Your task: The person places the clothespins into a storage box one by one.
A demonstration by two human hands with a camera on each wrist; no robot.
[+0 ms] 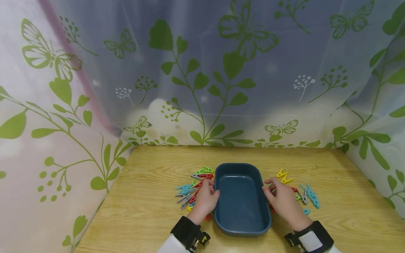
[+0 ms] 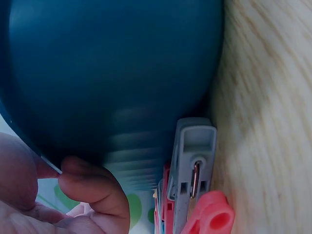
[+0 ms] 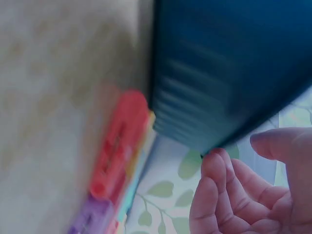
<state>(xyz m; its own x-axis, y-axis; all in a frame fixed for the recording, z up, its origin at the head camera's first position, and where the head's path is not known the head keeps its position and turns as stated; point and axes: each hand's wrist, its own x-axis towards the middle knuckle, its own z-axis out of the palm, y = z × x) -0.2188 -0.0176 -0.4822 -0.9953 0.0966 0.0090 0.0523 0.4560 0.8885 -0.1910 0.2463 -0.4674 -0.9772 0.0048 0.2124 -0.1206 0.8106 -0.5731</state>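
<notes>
A dark blue rectangular plastic bin (image 1: 242, 202) with rounded corners stands on the table between both hands, its inside bare. My left hand (image 1: 206, 200) pinches the rim on the left side, thumb inside and a curled finger outside in the left wrist view. On the opposite side, my right hand (image 1: 284, 202) touches the rim with its fingertips. The right thumb (image 3: 273, 145) stands apart from those fingers in the right wrist view. Colourful clothespins lie beside the bin, among them a grey clothespin (image 2: 195, 156) close to its wall and a red clothespin (image 3: 119, 141).
Left of the bin lies a pile of clothespins (image 1: 186, 191), partly behind the left hand. More lie to the right, including yellow clothespins (image 1: 284, 176) and blue clothespins (image 1: 312, 196). The wooden table (image 1: 152, 168) meets a leaf-and-butterfly patterned curtain (image 1: 202, 88) at its far edge.
</notes>
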